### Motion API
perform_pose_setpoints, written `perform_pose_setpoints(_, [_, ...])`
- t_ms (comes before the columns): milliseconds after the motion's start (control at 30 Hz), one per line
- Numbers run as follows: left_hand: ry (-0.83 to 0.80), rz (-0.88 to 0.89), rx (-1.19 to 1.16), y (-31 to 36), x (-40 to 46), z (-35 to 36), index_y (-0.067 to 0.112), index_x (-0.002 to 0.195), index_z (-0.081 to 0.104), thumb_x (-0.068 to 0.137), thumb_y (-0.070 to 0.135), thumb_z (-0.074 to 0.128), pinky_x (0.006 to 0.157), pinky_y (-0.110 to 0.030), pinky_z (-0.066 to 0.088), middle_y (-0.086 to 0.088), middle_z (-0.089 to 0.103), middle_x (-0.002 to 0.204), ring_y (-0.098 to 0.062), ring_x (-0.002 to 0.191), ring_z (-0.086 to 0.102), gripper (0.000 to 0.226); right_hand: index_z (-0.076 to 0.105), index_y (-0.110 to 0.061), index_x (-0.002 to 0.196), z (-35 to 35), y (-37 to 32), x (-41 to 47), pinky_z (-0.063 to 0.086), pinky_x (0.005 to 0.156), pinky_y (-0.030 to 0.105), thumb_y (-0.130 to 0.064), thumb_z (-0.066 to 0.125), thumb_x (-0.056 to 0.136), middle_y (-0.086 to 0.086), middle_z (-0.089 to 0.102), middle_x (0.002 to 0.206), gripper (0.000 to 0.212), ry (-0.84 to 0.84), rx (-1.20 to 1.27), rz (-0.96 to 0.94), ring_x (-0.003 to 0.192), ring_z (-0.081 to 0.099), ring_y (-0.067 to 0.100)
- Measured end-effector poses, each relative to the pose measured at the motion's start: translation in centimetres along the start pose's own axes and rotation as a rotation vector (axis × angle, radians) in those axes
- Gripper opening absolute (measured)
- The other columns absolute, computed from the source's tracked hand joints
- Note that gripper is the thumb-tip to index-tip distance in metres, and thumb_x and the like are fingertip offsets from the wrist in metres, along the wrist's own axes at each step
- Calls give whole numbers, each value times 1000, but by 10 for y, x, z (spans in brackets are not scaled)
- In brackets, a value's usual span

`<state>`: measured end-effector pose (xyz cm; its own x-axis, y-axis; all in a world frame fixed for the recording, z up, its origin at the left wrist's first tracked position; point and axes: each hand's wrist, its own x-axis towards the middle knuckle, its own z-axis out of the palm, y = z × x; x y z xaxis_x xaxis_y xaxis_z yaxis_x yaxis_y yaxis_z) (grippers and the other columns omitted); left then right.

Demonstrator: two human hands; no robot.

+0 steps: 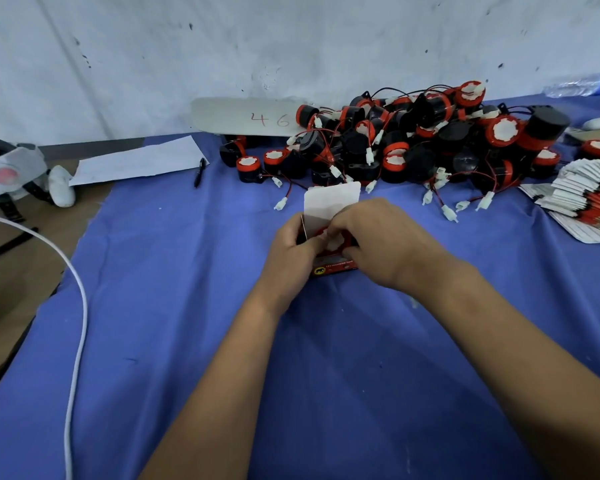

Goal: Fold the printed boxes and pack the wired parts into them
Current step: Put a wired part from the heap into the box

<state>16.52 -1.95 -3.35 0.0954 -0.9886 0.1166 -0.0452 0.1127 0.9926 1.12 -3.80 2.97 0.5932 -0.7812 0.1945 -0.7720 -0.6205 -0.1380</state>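
I see both hands meeting over a printed box (333, 263) standing on the blue cloth (187, 306) of the tabletop, mid-frame, its white lid flap (331, 202) upright. My left hand (291, 251) has its grip curled round the box's left side. My right hand (374, 240) has its grip closed on a wired part (333, 239), red with a white face, sitting in the box's open top. The pile of wired parts (413, 143) lies beyond; flat boxes (582, 202) are stacked at right.

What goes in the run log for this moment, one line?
step: packing part into box | left hand: grips printed box | right hand: pushes wired part in | flap: open
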Motion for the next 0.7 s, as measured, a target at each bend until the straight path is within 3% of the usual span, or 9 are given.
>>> perform_pose_setpoints(100, [46,-8,58,-4,3,0,19,116,68,97,14,70,83,-27,59,5,78,107,-12,101,73,20,74,-12,108,-5,13,-10,47,93,38,-3,60,92,6,68,112,23,253,153,15,109,58,26])
perform_pose_setpoints(167, [63,-20,94,-5,4,0,19,117,68,96,18,72,90,-34,60,4,77,109,-14,104,72,21,74,-17,112,-12,32,-21,51,89,42,9,53,91,6,67,109,40,305,205,115,104,60,25])
perform_pose_setpoints(233, [79,-17,121,-5,4,0,19,117,68,95,17,72,95,-40,59,3,76,110,-15,105,71,22,68,-32,119,-19,54,-36,56,79,45,10,54,91,-2,67,103,52,84,208,184,90,66,17])
perform_pose_setpoints(300, [90,-7,135,-4,3,2,20,116,68,93,18,74,96,-44,59,4,76,110,-15,105,71,24,62,-44,125,-24,63,-50,56,73,34,-7,72,89,-12,68,96,52,-141,282,163,79,67,7])
perform_pose_setpoints(333, [92,-1,140,-3,2,3,21,116,68,90,22,74,96,-45,59,4,76,110,-15,105,71,27,62,-46,125,-24,62,-54,56,70,29,-16,80,85,-13,70,93,53,-170,358,136,77,67,6])
perform_pose_setpoints(400, [93,7,151,-3,2,3,20,116,68,87,25,73,96,-47,58,2,76,111,-17,106,71,30,70,-39,115,-18,54,-53,58,63,26,-23,84,83,-8,73,85,39,-104,527,98,70,68,10])
perform_pose_setpoints(467, [88,6,158,-4,3,2,18,117,68,92,21,73,97,-51,57,1,76,111,-20,107,71,26,75,-22,99,-12,43,-46,60,58,30,-21,75,91,-1,73,76,7,40,573,108,64,70,15])
perform_pose_setpoints(567, [60,11,156,-5,3,1,20,119,67,96,20,73,97,-51,58,2,76,112,-19,108,71,24,73,-7,91,-5,29,-34,58,59,35,-18,60,102,4,72,70,21,206,405,158,52,67,13])
perform_pose_setpoints(700, [23,29,149,-7,3,0,25,119,68,93,22,75,96,-44,59,7,76,111,-12,106,71,26,63,-11,76,0,14,-27,56,62,44,-19,52,105,8,63,62,32,186,231,241,51,61,19])
